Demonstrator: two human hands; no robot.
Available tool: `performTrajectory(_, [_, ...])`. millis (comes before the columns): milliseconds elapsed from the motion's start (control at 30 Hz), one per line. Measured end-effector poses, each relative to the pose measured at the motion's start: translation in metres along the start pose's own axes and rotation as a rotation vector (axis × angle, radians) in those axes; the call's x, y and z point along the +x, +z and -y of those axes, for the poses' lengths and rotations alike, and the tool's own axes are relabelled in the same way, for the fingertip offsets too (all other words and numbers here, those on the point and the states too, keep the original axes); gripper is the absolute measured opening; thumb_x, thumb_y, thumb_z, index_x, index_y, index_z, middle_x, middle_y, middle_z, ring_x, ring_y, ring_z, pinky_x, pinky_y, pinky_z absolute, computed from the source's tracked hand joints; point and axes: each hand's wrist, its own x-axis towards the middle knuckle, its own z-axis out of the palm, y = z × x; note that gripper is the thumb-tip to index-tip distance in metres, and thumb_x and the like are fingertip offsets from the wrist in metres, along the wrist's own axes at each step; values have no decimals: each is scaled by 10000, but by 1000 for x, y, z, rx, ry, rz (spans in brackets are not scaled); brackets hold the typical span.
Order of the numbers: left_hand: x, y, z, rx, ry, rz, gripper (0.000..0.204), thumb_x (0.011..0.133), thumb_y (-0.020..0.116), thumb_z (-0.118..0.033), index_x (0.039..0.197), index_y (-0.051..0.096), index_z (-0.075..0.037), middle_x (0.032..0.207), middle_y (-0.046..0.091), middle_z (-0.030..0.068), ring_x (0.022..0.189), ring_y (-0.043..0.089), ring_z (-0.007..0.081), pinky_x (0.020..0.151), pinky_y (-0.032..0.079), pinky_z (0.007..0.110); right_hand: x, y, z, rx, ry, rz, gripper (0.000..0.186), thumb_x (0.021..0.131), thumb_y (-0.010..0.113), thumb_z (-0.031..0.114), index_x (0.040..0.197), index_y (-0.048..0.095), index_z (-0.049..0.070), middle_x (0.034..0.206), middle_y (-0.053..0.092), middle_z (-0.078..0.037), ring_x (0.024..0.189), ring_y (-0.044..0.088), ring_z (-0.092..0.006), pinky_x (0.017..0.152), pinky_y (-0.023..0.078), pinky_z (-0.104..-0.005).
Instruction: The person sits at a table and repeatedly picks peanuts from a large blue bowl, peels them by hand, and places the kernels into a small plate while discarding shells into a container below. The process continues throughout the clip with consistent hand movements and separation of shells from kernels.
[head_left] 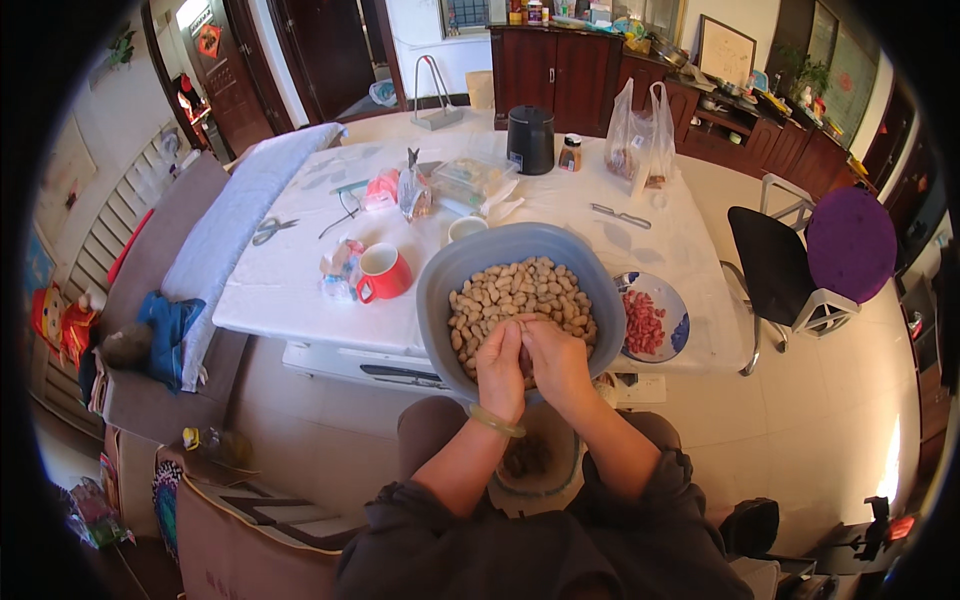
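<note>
**A:** What dominates the frame?

**B:** A white-covered desk (300,290) fills the upper middle, and at its near edge sits one large grey basin (450,275), heaped with unshelled peanuts (520,290). It is the biggest container in view.

**A:** And the hands?

**B:** Both meet at the centre of the frame, over the basin's near rim. The left hand (500,370), with a pale bangle at the wrist, and the right hand (556,362) press together, fingers clenched on what seems to be a single peanut; the nut itself is hidden between them.

**A:** Other containers?

**B:** Below the hands, at lower centre, one light-coloured bowl (565,478) rests between the person's knees with brownish bits inside, too dim to name. Right of the basin lies one blue-rimmed plate (683,318) holding red-skinned kernels (643,322). Further up stand one black canister (531,140) and two clear plastic bags (640,135), contents unclear.

**A:** The small things?

**B:** One red mug (383,272) left of the basin, one white cup (465,228) just behind it, one small jar (570,152) beside the canister, and one pair of scissors (270,230) at the desk's left side.
</note>
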Motion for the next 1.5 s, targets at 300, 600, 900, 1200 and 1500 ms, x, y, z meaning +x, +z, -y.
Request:
performTrajectory(300, [-3, 11, 3, -71, 21, -76, 251, 962, 434, -217, 1031, 582, -26, 792, 526, -35, 630, 413, 20, 528, 337, 162, 0, 3, -4, 363, 179, -51, 153, 889, 509, 89, 944, 607, -14, 618, 547, -32, 516, 498, -88, 475, 401, -225])
performTrajectory(600, [2, -3, -2, -296, -94, 74, 283, 965, 384, -185, 1157, 507, -17, 821, 521, 5, 650, 456, 87, 568, 381, 218, 10, -18, 12, 860, 568, 130, 118, 905, 497, 66, 951, 584, 2, 646, 537, 1, 526, 476, -50, 467, 393, -182])
performTrajectory(900, [5, -7, -5, -526, -210, 134, 270, 953, 366, -126, 1128, 510, 20, 882, 556, 30, 715, 498, 108, 660, 434, 246, 6, -11, -18, 891, 347, 148, 177, 881, 534, 46, 1047, 570, -4, 855, 617, -20, 681, 543, -58, 586, 439, -174])
performTrajectory(1200, [5, -12, -9, -569, -266, 109, 226, 942, 394, -130, 1073, 524, 0, 971, 558, 45, 878, 540, 141, 815, 457, 288, 9, -23, -14, 556, 26, 179, 212, 802, 596, 7, 1012, 630, 12, 852, 518, -66, 798, 541, -151, 703, 452, -252])
performTrajectory(1500, [5, -12, -6, -551, -287, 108, 246, 924, 404, -132, 1062, 564, -4, 936, 568, 29, 853, 546, 127, 799, 458, 294, 8, -25, -18, 545, 77, 188, 208, 801, 605, 25, 1006, 633, 5, 849, 517, -66, 789, 538, -156, 699, 448, -249])
